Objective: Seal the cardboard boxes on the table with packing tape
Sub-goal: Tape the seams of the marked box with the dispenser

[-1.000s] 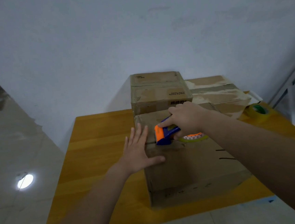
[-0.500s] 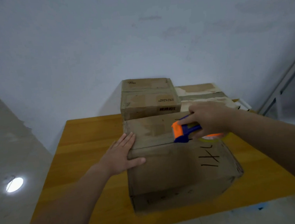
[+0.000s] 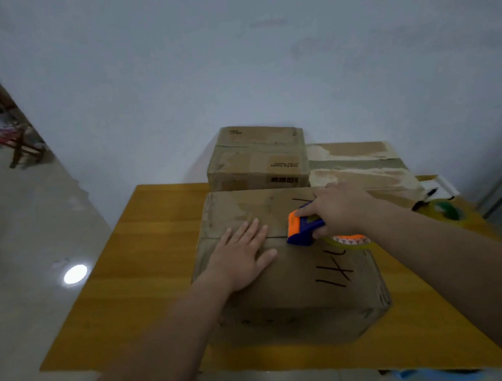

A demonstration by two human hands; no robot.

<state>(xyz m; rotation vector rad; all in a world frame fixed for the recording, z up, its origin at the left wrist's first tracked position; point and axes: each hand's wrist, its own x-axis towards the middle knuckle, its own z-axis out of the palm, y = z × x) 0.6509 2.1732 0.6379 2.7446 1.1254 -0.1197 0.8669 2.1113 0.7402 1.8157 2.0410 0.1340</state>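
The large brown cardboard box [image 3: 297,286] sits near the front of the yellow wooden tabletop [image 3: 146,260], its flap seam running crosswise. The left hand [image 3: 240,259] lies flat across that seam, fingers straight and spread, probably to pin the flaps down. The right hand [image 3: 341,209] has its fingers curled round the orange-and-blue tape dispenser [image 3: 301,228], whose nose is set on the seam, apparently to lay tape along it.

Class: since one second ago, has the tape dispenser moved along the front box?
Yes. The tape dispenser has slid rightward across the front box, away from its left edge.
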